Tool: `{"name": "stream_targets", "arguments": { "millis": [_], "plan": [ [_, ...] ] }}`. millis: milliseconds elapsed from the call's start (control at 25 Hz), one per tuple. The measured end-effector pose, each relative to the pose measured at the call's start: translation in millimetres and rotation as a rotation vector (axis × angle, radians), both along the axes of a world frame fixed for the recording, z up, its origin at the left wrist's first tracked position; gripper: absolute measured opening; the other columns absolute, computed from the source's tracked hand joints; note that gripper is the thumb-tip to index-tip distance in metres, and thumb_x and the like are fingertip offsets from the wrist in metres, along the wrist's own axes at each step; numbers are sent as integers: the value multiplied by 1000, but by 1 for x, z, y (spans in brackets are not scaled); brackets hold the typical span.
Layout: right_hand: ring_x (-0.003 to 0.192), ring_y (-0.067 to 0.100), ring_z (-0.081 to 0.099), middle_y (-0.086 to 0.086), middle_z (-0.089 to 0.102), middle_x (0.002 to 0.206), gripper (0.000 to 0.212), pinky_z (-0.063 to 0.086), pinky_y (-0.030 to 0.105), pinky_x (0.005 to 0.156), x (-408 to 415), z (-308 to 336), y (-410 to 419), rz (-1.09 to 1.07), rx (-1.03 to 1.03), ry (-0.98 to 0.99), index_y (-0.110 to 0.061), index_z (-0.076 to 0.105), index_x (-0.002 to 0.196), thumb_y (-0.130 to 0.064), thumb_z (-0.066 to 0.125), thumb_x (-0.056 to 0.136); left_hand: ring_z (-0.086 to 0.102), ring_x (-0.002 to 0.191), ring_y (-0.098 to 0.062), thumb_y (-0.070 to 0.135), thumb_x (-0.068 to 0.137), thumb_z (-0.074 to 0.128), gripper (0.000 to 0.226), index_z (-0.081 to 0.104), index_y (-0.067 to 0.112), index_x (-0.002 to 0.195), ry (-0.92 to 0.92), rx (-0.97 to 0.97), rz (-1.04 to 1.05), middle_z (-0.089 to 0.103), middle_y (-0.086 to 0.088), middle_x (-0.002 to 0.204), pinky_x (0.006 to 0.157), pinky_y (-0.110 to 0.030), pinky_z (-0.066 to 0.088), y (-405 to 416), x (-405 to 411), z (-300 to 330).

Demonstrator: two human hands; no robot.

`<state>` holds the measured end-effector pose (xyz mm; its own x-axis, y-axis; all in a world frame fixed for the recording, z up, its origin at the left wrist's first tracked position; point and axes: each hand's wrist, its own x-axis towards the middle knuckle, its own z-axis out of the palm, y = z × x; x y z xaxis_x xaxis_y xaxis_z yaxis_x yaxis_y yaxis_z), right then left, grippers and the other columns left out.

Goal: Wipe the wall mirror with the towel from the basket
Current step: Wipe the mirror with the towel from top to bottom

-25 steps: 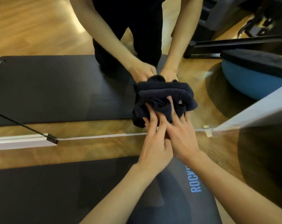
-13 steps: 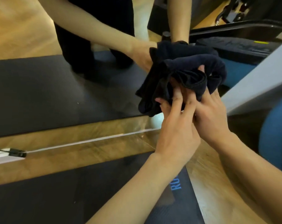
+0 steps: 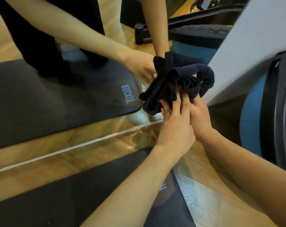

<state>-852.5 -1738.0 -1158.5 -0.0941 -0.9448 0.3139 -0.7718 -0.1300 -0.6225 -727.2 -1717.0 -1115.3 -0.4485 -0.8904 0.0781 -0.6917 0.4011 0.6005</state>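
Observation:
A bunched dark navy towel (image 3: 176, 84) is pressed flat against the wall mirror (image 3: 60, 99), close to the mirror's right edge and a little above its bottom edge. My left hand (image 3: 173, 126) and my right hand (image 3: 198, 115) lie side by side, fingers spread over the towel and pushing it onto the glass. The glass reflects my arms, my dark trousers and the back of the towel. No basket is in view.
A black exercise mat (image 3: 60, 200) lies on the wooden floor (image 3: 209, 194) below the mirror. A white wall section (image 3: 253, 40) adjoins the mirror on the right. A blue and black balance trainer (image 3: 253, 126) stands at the far right.
Both hands have slid the towel rightward along the glass to the mirror's right edge. My view has turned right with them.

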Motion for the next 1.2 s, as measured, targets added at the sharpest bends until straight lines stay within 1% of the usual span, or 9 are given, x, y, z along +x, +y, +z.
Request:
{"name": "stream_targets", "arguments": {
  "millis": [120,240,320,440,640,800,960,1080,1200],
  "plan": [
    [132,33,52,12,50,150,47,49,46,106,6,-25,12,40,17,46,-27,52,146,-44,50,101,-1,152,-55,10,92,56,101,-18,15,160,-84,87,-21,-25,-10,166,124,-62,16,4,0,-26],
    [129,33,50,15,45,154,53,47,37,101,9,-46,21,98,71,209,-15,55,147,-26,63,96,-1,152,-53,11,94,56,100,-19,15,160,-88,120,-75,-27,-7,167,123,-64,17,0,18,-62],
    [132,32,47,13,42,157,67,45,35,103,19,-59,26,160,137,243,-17,48,152,-11,72,90,-5,154,-51,12,95,57,102,-21,15,159,-98,179,-89,-29,-3,166,123,-64,16,1,35,-80],
    [138,36,44,12,40,159,74,48,46,108,43,-72,30,217,206,264,-21,42,156,-9,69,88,-12,155,-43,9,95,55,101,-21,18,160,-48,190,-130,-34,6,164,124,-64,12,3,71,-93],
    [152,43,28,10,21,169,83,39,59,116,110,-86,33,294,228,197,-27,24,164,-17,54,87,-18,156,-34,3,93,48,95,-15,20,162,40,186,-142,-35,10,164,127,-58,5,2,151,-109],
    [158,41,15,7,8,173,100,35,60,117,173,-96,33,345,214,125,-33,12,166,-2,61,84,-24,153,-20,5,95,48,91,-15,11,160,64,142,-95,-29,9,163,129,-49,3,11,207,-104],
    [158,44,1,10,1,174,102,27,60,123,250,-97,34,442,230,164,-29,14,166,2,61,81,-16,157,-17,8,97,51,91,-13,12,162,134,164,24,-24,6,168,129,-47,9,25,282,-108],
    [158,47,-4,9,-9,174,98,24,55,125,318,-98,37,528,238,185,-28,16,166,1,61,84,-11,158,-11,12,101,51,88,-10,21,163,148,204,163,-21,13,168,129,-36,13,36,350,-116],
    [156,50,4,5,-14,173,95,33,56,122,400,-102,41,626,240,191,-29,17,165,-1,62,87,-3,156,-4,15,101,52,85,-4,21,164,123,223,289,-7,6,172,123,-12,7,47,428,-120]
  ]
}}
